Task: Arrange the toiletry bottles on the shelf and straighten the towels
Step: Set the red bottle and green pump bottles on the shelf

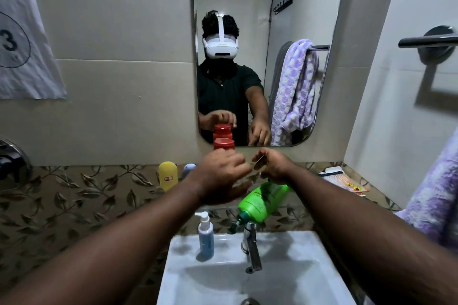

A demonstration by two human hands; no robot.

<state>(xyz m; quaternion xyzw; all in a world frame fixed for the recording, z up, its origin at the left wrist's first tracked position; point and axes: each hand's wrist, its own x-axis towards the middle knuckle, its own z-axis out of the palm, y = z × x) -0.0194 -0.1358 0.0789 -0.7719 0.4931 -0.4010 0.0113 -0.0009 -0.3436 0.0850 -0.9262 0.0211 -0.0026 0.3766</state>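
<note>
A tall mirror [270, 57] hung on the tiled wall above a white sink [272, 280]; a purple checked towel [436, 205] draped at the right edge; both forearms reached forward over the basin; the left hand [218, 176] was curled around a red-capped bottle [223, 144] standing on the leaf-patterned shelf [74, 188] against the mirror; the right hand [272, 168] gripped the base of a green bottle [262, 202], tilted cap-down above the chrome tap [251, 247]; a blue pump bottle [205, 235] stood on the sink rim; a yellow bottle [168, 176] stood on the shelf left of the hands.
</note>
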